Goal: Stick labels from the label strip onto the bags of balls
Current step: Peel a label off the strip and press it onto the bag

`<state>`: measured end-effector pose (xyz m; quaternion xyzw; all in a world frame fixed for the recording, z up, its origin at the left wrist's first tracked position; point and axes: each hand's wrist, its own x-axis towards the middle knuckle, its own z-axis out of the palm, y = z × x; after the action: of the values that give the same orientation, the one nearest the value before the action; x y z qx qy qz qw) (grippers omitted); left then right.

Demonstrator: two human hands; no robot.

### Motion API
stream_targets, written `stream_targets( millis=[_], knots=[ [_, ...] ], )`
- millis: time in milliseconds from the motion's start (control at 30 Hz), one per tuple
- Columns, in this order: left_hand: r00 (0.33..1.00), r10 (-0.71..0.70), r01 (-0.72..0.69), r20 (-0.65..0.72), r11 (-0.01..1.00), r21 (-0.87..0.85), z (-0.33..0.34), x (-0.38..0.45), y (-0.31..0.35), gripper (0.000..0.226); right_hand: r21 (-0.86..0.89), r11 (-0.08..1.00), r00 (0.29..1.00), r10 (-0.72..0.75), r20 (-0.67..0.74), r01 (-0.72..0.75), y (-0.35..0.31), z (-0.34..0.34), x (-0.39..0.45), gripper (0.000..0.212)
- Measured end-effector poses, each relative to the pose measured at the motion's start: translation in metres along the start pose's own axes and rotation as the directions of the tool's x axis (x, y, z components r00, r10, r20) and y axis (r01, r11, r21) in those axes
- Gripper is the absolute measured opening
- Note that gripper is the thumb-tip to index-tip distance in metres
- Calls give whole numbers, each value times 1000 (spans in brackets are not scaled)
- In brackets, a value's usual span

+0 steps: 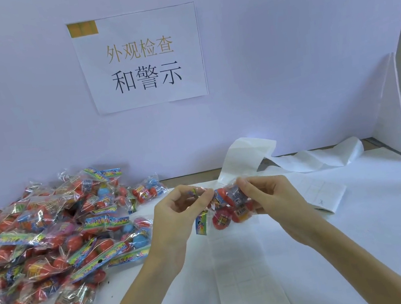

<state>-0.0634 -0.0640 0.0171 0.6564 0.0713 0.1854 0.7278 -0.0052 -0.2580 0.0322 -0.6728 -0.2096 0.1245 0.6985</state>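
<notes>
**Both my hands hold one bag of balls above the bench**

I hold a small clear bag of balls [226,207] in the air over the middle of the white bench [392,226]. My left hand [177,211] pinches the bag's left end, near its colourful header card, with curled fingers. My right hand [270,197] grips the right side, thumb and fingers curled round the plastic over the red balls. A barcode sticker shows on the bag's front.

A big heap of bags [49,240], filled with red and blue balls, covers the bench's left side, reaching its back edge. The label strip [244,277] runs from the near edge under my hands towards the back, where loose white backing paper [314,159] curls at the back right. A paper sign [141,58] with Chinese characters hangs on the white wall behind the bench.
</notes>
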Motion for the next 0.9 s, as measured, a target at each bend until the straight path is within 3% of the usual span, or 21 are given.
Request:
stream_targets(
  millis=[133,267,600,667,767,833,900],
  knots=[
    [997,-74,73,-1,988,-138,1,-1,6,30,23,999,998,27,-52,-25,-3,1,0,34],
    [988,-154,144,-22,957,-252,3,-2,9,22,67,997,997,53,-52,-49,-5,5,-1,38],
    [991,-112,98,-67,978,-184,2,-1,5,30,-71,997,987,-26,-159,15,0,4,2,30],
    [995,-71,65,-71,994,-83,3,-3,3,26,-103,995,987,-3,-162,-14,-1,4,2,35],
    [997,74,-65,-29,972,225,5,-4,2,28,-84,996,991,32,-129,-43,-1,-1,2,44],
    [993,45,-66,105,975,210,7,-7,3,43,-133,991,999,22,-46,-28,0,-3,2,39],
    [975,-19,-27,223,979,204,11,-11,1,41,-189,982,1000,17,-4,-18,2,0,0,41]
  ],
)
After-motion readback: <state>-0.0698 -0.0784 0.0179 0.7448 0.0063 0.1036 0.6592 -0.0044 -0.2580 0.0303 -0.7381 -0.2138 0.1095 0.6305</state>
